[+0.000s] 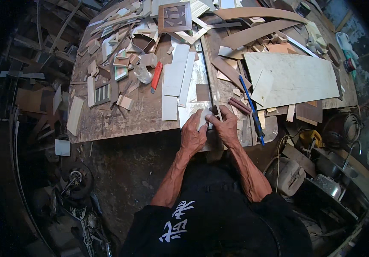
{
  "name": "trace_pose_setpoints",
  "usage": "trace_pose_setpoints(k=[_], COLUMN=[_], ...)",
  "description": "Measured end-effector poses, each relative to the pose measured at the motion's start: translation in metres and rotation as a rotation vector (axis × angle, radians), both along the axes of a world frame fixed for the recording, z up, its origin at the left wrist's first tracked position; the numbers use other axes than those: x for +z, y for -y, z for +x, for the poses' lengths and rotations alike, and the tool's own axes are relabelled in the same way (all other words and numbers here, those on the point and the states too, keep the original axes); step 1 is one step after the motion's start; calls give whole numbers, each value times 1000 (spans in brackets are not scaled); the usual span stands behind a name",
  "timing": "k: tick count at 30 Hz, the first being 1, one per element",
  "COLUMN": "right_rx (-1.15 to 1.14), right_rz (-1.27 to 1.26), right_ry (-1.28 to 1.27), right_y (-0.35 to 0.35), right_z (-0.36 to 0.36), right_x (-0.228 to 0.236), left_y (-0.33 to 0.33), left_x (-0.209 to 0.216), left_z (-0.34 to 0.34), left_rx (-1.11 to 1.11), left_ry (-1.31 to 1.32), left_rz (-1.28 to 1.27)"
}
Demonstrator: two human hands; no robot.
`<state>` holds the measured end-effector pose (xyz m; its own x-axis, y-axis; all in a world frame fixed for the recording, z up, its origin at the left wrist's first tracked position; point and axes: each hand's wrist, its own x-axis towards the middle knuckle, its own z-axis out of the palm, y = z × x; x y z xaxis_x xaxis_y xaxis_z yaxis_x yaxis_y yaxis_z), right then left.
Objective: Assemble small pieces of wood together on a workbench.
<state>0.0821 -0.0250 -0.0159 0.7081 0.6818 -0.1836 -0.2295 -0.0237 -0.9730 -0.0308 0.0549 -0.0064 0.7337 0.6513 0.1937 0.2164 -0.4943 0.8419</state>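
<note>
Both hands meet over the near edge of the workbench. My left hand point(192, 135) is closed on a small flat white piece point(203, 119), its fingers wrapped behind it. From the other side, the thumb of my right hand point(226, 127) presses on the same piece. A thin pale strip point(219, 112) stands up by the right fingers; whether they grip it I cannot tell. Just beyond the hands lies a small brown square point(202, 92) on a shiny metal sheet point(199, 70). Long white boards point(176, 70) lie to the left of it, beside a red utility knife point(156, 77).
Wood offcuts point(124, 60) crowd the workbench point(150, 122) at left. A blue long-bladed tool point(251, 107) and a large whitish panel point(293, 81) lie right of my hands. On the floor are a dirty plastic jerrycan point(289, 176) at right and metal machine parts point(79, 180) at left.
</note>
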Motion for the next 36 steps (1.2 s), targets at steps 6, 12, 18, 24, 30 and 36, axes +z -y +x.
trace_pose_setpoints(k=[6,12,18,24,30,36], right_rx=[28,35,234,-121,-118,43], right_rz=[-161,-508,-647,-584,-797,-572], right_ry=[179,851,997,1160,1315,778], right_y=[-17,-27,-42,20,43,60], right_z=[8,8,2,48,81,65], right_x=[4,-5,-1,-7,-33,13], left_y=[-26,-38,-37,-23,-7,15], left_x=[-8,1,-8,5,0,-20], left_z=[1,-4,-11,-7,10,0], left_rx=[2,31,92,0,-149,-308], left_ry=[-59,-55,30,-102,7,-209], left_rz=[89,-8,-57,-78,216,223])
